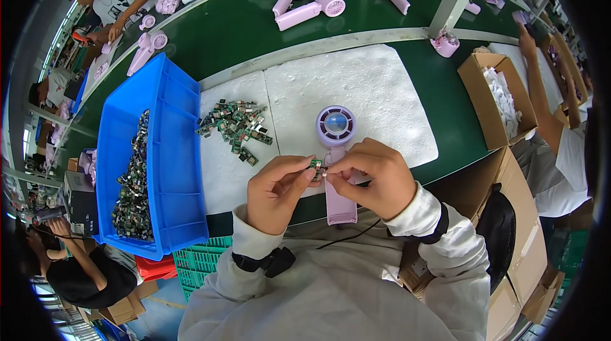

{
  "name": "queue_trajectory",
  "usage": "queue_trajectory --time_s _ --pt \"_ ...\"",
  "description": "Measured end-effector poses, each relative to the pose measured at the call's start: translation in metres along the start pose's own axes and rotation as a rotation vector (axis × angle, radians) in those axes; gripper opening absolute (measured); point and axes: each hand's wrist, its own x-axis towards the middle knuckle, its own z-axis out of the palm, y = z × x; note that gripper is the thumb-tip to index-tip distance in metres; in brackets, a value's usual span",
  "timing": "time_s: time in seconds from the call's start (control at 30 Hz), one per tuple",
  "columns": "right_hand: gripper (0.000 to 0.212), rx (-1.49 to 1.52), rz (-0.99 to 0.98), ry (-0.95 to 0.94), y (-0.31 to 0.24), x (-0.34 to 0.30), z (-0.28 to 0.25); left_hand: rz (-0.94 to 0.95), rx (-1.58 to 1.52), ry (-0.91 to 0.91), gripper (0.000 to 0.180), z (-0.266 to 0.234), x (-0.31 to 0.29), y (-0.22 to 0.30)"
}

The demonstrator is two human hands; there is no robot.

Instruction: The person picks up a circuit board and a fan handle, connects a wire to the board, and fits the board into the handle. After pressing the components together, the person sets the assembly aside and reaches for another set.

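Between the thumb and fingers of my left hand (277, 191) is a small green circuit board (315, 165). My right hand (372, 175) pinches a small white plug (324, 174) right beside the board's edge; whether the two are joined is too small to tell. Under my hands lies a lilac handheld fan (342, 206), its round head (336, 125) pointing away from me and its handle toward me. My right fingers cover part of the handle. Left of the fan, a loose pile of circuit boards (235, 125) rests on the white foam sheet (344, 77).
A blue bin (175, 169) with many circuit boards stands at the left. Past the metal rail, several lilac fans (312, 10) lie on the green belt (242, 23). At the right is a cardboard box (484, 102) of white pieces, close to a co-worker's arm (538, 80).
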Motion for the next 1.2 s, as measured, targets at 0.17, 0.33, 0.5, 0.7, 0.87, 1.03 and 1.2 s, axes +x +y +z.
queue_trajectory --time_s 0.17,0.33,0.5,0.7,0.87,1.03,1.2 --pt "0.015 0.002 0.070 0.067 0.002 0.001 -0.001 0.067 0.116 -0.046 0.026 0.001 0.000 0.001" --pt "0.015 -0.042 -0.029 0.097 0.006 0.002 0.002 0.060 0.147 -0.018 0.027 0.004 -0.003 0.002" --pt "0.016 -0.055 -0.037 0.088 0.003 -0.001 0.004 0.137 0.283 0.007 0.027 0.008 -0.006 0.001" --pt "0.013 0.125 0.175 0.240 -0.010 -0.009 0.025 0.269 0.687 0.143 0.029 0.024 -0.015 0.013" --pt "0.011 0.294 0.316 0.335 -0.021 -0.007 0.042 0.354 0.796 0.271 0.031 0.034 -0.025 0.003" --pt "0.012 0.316 0.294 0.356 -0.020 -0.013 0.045 0.456 0.845 0.292 0.031 0.038 -0.023 -0.001" --pt "0.013 0.217 0.232 0.291 -0.011 -0.017 0.031 0.470 0.754 0.207 0.035 0.033 -0.026 -0.002"
